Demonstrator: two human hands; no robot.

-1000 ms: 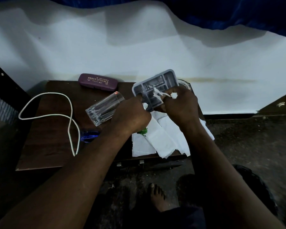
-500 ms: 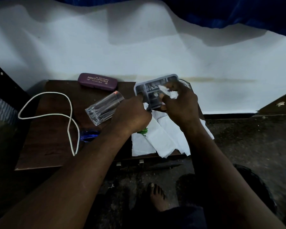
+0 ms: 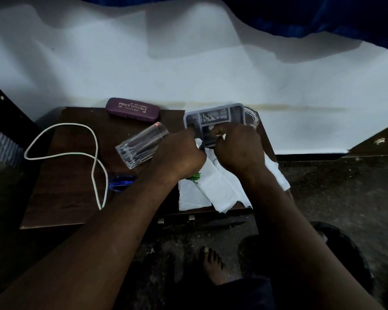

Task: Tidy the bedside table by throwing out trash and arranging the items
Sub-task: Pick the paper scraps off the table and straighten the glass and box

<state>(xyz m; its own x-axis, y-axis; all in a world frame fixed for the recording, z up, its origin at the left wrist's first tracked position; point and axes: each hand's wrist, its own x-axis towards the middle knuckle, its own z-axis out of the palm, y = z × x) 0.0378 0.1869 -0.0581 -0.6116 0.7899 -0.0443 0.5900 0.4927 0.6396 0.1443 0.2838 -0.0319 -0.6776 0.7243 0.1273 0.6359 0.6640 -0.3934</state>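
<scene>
The left hand [image 3: 177, 155] grips the near-left edge of a grey tray [image 3: 213, 117], held over the white tissues [image 3: 213, 189] under both hands. The right hand [image 3: 238, 151] pinches a white paper scrap [image 3: 223, 136] at the tray. A glass [image 3: 141, 144] lies on its side on the surface [image 3: 65, 186], just left of the left hand.

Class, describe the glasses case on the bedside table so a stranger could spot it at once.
Start at the dark wooden bedside table against the white wall. Along its back edge, behind the tipped clear glass, lies the glasses case. It alone is purple and oblong, with gold lettering on its lid.
</scene>
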